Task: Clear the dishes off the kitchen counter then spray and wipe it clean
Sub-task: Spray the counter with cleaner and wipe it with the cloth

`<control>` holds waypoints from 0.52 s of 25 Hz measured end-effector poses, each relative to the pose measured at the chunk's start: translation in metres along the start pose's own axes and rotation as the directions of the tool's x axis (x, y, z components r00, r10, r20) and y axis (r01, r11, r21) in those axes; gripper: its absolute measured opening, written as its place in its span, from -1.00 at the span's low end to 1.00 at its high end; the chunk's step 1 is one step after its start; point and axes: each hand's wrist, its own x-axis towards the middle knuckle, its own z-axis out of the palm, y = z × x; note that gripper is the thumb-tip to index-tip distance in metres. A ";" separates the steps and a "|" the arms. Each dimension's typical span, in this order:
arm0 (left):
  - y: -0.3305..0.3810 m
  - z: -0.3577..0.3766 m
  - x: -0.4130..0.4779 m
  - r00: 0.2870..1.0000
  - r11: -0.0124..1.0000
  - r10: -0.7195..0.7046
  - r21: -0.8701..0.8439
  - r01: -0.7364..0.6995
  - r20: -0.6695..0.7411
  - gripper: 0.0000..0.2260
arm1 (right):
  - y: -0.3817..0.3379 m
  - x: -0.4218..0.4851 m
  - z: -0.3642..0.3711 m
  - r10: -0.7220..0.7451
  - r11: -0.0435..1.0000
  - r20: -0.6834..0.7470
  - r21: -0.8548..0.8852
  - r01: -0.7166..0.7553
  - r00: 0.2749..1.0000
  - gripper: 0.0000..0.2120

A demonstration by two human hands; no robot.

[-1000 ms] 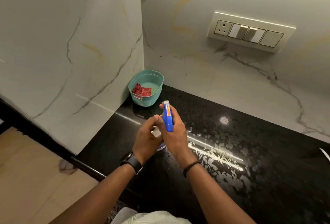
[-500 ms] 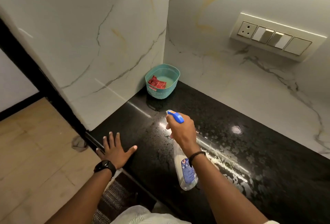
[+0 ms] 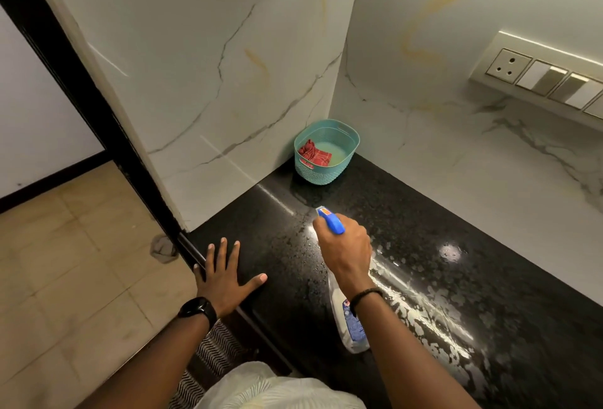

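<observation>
My right hand (image 3: 346, 249) grips the neck of a clear spray bottle (image 3: 349, 327) with a blue trigger head (image 3: 331, 220). The nozzle points towards the far left corner of the black granite counter (image 3: 440, 219). Wet droplets and streaks of spray shine on the counter to the right of the bottle. My left hand (image 3: 225, 275) rests flat on the counter's left front corner with fingers spread. A teal plastic basket (image 3: 326, 151) stands in the far corner and holds a red cloth (image 3: 314, 153).
Marble walls close the counter on the left and at the back. A switch panel with a socket (image 3: 535, 76) is on the back wall at the right. Left of the counter lies a tiled floor (image 3: 71, 262) and a dark door frame.
A second ago both hands were together at the spray bottle. Since then my left hand has gone to the counter's front corner, and my right hand has tilted the bottle with its nozzle forward.
</observation>
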 end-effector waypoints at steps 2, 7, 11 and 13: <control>0.000 0.000 0.000 1.000 1.000 -0.001 0.020 0.001 -0.009 0.04 | -0.001 0.001 -0.001 -0.012 1.000 0.007 -0.029 0.012 1.000 -0.58; 0.002 -0.002 -0.001 1.000 0.996 0.004 0.087 -0.003 -0.013 0.03 | 0.012 0.001 -0.004 -0.013 0.994 0.039 -0.110 0.018 0.999 -0.60; 0.013 -0.021 -0.005 1.000 0.996 0.017 0.092 -0.017 0.004 -0.12 | 0.018 -0.005 -0.008 -0.034 0.993 0.083 -0.114 0.044 0.996 -0.60; 0.019 -0.039 -0.002 1.000 0.999 0.010 0.042 -0.010 -0.010 -0.27 | 0.017 -0.012 -0.009 -0.069 0.990 0.104 -0.119 0.082 0.992 -0.61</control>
